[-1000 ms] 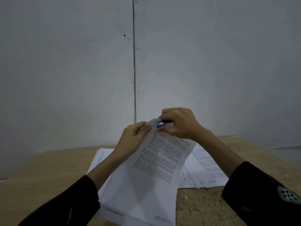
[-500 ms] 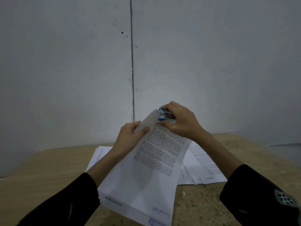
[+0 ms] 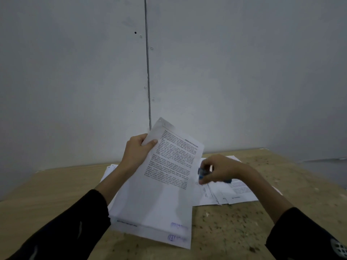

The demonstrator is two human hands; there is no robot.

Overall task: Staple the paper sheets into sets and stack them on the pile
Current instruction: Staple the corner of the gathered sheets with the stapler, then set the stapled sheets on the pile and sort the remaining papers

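My left hand grips a set of printed paper sheets near its top left edge and holds it tilted above the table. A staple mark shows at the set's top corner. My right hand is low on the right, closed around a small blue stapler, just above loose printed sheets that lie on the table. The stapler is blurred and mostly hidden by the fingers. More sheets lie on the table behind the held set.
The wooden table has a speckled top and runs to a grey wall with a vertical seam. The table's right edge is close to the loose sheets.
My right hand has left the set's top corner with the stapler and dropped down to the right over the loose sheets. My left hand still holds the set, now raised higher.
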